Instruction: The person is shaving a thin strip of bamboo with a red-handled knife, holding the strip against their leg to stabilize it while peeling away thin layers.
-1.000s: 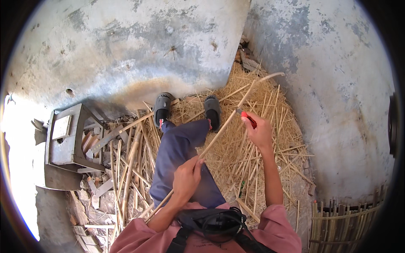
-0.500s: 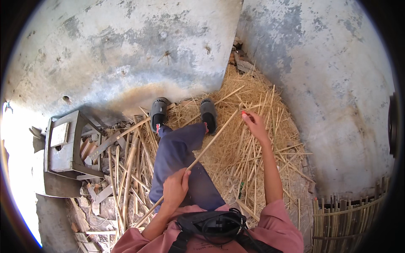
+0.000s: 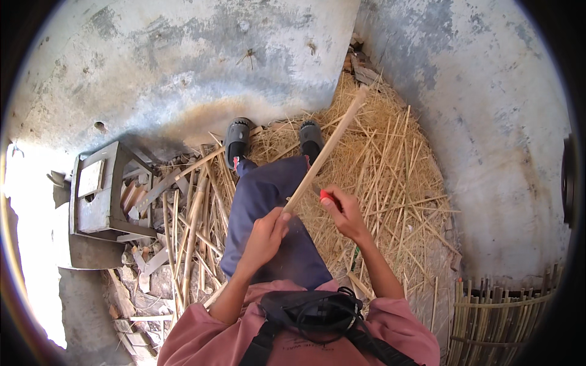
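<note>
My left hand (image 3: 264,239) is closed round a long pale bamboo strip (image 3: 329,144), which slants up and away to the right over my legs. Its far end looks slightly blurred above the shavings. My right hand (image 3: 345,215) grips a small tool with a red handle (image 3: 327,196). A short dark blade-like part sticks out of it toward the strip; it looks like a knife, but the fingers cover most of it. The tool is just right of the strip, and whether they touch I cannot tell.
Shavings (image 3: 372,152) and loose bamboo sticks (image 3: 194,232) cover the floor around my shoes (image 3: 238,141). A worn wooden box frame (image 3: 113,192) stands at the left among rubble. A woven bamboo basket (image 3: 500,323) is at the lower right. Stained walls (image 3: 201,61) rise ahead and right.
My right hand has come back from the strip's far end toward my body. The strip now points more steeply away, and my left hand has moved slightly right and forward.
</note>
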Demonstrator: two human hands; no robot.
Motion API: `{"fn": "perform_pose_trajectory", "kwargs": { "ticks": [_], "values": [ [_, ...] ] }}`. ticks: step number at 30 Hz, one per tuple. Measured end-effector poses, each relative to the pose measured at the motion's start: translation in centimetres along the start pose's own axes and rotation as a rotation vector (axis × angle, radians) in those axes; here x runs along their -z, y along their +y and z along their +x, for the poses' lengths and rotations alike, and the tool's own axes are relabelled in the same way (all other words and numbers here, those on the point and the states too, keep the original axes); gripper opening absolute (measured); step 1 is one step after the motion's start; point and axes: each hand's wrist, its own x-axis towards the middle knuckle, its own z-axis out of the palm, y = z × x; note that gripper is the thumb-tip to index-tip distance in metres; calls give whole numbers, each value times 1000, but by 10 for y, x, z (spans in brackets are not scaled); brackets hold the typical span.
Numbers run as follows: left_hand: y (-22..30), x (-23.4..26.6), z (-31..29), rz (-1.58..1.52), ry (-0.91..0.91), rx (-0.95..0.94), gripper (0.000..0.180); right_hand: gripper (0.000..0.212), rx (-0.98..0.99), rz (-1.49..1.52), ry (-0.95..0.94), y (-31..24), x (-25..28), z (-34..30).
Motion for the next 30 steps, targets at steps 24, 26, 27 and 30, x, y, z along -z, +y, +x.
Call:
{"fn": "perform_pose_trajectory", "kwargs": {
  "ticks": [24,26,27,30],
  "values": [
    [34,-5,15,-564,-324,52,51,25,383,-214,-4,-37,-8,-4],
    [34,-8,15,-591,-333,40,54,24,404,-225,7,-38,-7,-5],
    [35,-11,15,-623,-333,28,55,23,405,-231,6,-38,-7,-5],
    [43,-11,14,-612,-346,19,53,23,412,-219,17,-36,-6,-7]
  ]
}}
